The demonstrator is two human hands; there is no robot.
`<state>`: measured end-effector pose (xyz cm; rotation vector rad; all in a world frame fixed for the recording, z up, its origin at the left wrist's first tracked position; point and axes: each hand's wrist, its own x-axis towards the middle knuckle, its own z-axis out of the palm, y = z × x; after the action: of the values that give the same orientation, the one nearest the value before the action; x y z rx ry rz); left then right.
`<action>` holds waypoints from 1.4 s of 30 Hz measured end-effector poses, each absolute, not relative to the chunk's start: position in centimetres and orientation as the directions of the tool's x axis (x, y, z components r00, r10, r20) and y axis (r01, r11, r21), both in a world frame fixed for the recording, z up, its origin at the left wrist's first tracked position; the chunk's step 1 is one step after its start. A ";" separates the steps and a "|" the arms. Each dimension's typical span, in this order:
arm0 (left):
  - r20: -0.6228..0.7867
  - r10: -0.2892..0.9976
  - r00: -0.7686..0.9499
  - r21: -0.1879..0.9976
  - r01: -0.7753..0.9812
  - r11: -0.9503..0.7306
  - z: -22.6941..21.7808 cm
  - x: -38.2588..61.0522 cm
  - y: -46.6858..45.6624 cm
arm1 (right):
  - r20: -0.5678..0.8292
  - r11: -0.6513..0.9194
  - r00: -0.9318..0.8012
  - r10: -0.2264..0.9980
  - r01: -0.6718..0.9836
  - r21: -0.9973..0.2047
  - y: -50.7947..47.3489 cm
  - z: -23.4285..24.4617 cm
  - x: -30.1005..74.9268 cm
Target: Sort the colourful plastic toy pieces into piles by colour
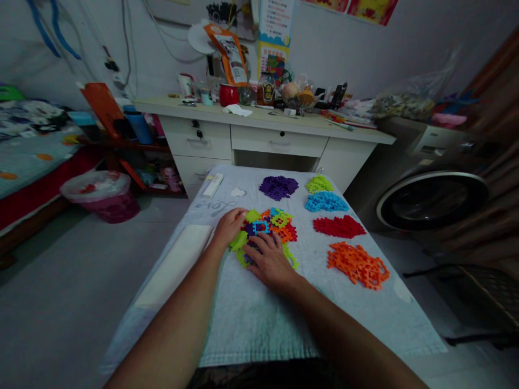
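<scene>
A mixed heap of small plastic building pieces (275, 224) in several colours lies in the middle of a light cloth-covered table (259, 319). My left hand (229, 227) rests on the heap's left edge, fingers curled over green pieces. My right hand (270, 259) lies flat on the near side of the heap, fingers spread and touching blue and purple pieces. Sorted piles lie apart: purple (278, 187), light green (319, 184), blue (325, 202), red (339, 226) and orange (357, 263).
A white tube (213, 185) lies at the table's far left. Behind stands a cluttered white desk (279, 138) with drawers. A washing machine (436, 197) is to the right, a lined bin (101, 194) and a bed (28, 156) to the left.
</scene>
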<state>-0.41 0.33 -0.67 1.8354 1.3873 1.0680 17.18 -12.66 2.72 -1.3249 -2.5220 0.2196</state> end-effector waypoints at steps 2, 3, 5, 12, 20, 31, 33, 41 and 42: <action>0.254 0.958 0.131 0.820 0.496 -0.285 -0.7 -0.3 0.3 | 0.201 0.584 -0.549 0.812 0.754 -0.302 -12.8 3.1 17.5; 0.258 0.957 0.130 0.814 0.504 -0.289 -0.7 -0.3 0.2 | 0.219 0.598 -0.557 0.801 0.732 -0.327 -12.8 3.3 17.8; 0.271 0.953 0.135 0.796 0.525 -0.301 -0.7 -0.1 0.2 | 0.278 0.612 -0.545 0.791 0.694 -0.380 -12.4 3.9 18.4; 0.289 0.947 0.140 0.700 0.644 -0.309 -0.6 0.2 0.2 | 0.286 0.222 -0.120 0.951 0.908 -0.356 -7.4 5.4 22.2; 0.326 0.932 0.157 0.535 0.782 -0.319 -0.1 0.1 0.5 | 0.049 0.096 -0.087 0.995 0.968 -0.234 -5.5 5.4 22.9; 0.263 0.957 0.122 0.638 0.722 -0.268 0.2 0.0 0.5 | 0.216 0.138 0.004 0.976 0.754 -0.642 -2.8 6.9 28.3; 0.265 0.956 0.128 0.628 0.730 -0.271 -0.1 -0.1 0.6 | 0.172 0.081 0.074 0.982 0.658 -0.749 -1.7 7.2 30.0; 0.263 0.955 0.134 0.635 0.721 -0.276 -0.2 -0.2 0.8 | 0.169 -0.056 0.529 0.831 0.383 -0.922 6.1 9.5 37.5; 0.260 0.956 0.134 0.636 0.721 -0.274 -0.2 -0.1 0.7 | 0.158 -0.081 0.577 0.801 0.366 -0.927 7.1 9.7 38.3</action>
<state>-0.15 0.74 -0.20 2.0613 1.6202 0.9071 38.27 7.14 9.73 -1.6820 -0.9825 0.4810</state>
